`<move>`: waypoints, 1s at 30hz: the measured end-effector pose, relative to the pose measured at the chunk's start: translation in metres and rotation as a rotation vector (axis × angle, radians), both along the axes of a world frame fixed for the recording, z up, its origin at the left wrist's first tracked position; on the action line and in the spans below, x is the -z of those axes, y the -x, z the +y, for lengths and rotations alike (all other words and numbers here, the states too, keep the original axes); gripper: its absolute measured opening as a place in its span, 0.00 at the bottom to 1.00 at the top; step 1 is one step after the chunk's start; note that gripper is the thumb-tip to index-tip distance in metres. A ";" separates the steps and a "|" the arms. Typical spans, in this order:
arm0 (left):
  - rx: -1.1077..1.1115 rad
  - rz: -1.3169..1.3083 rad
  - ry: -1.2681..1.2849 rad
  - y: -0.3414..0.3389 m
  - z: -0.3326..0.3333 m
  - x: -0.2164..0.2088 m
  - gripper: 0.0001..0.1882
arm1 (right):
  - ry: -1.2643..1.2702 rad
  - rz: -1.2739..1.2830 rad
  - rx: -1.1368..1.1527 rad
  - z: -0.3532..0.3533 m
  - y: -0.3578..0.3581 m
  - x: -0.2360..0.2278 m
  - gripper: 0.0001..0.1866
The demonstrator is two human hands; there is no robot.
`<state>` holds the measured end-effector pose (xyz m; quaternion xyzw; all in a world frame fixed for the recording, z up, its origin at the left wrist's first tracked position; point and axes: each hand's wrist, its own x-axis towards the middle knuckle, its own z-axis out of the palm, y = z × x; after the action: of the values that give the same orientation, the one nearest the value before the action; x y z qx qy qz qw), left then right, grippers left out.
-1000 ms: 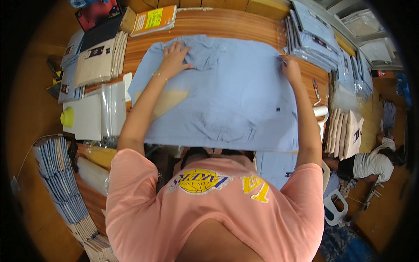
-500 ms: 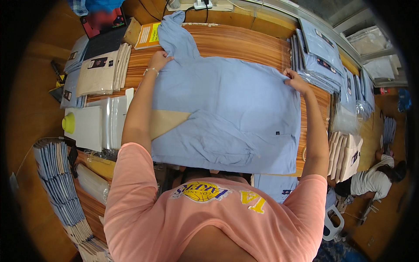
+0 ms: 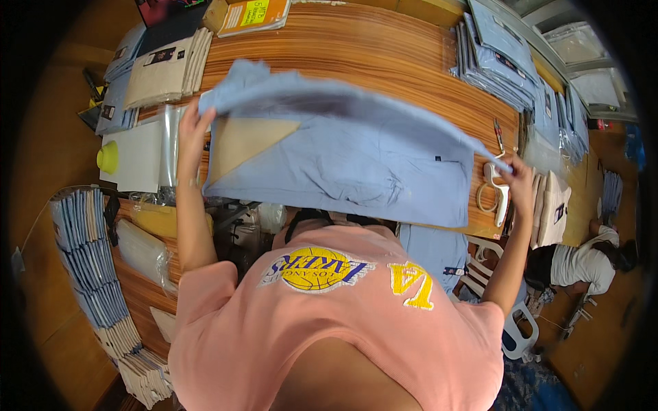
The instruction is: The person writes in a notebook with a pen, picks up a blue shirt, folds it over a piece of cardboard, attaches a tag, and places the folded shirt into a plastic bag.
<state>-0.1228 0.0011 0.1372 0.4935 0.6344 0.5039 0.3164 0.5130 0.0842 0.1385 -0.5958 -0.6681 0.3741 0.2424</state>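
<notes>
Left hand and right hand, both mine, pinch closed on a light-blue cloth garment: one layer raised between them, the rest flat on the brown wood-grain table.

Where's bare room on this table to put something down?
Bare wooden tabletop lies beyond the raised blue cloth, between the orange notebook and bagged blue garments at right. The left side is crowded: bagged beige garments, white sheet, lime-green object.
</notes>
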 end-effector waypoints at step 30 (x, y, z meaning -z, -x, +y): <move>0.588 0.327 0.428 -0.123 -0.061 0.073 0.12 | 0.252 0.040 0.236 -0.121 -0.017 0.106 0.09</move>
<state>0.0006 -0.0598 0.0640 0.6508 0.5987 0.1627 0.4377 0.5299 -0.0367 0.0325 -0.6881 -0.5363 0.4359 0.2213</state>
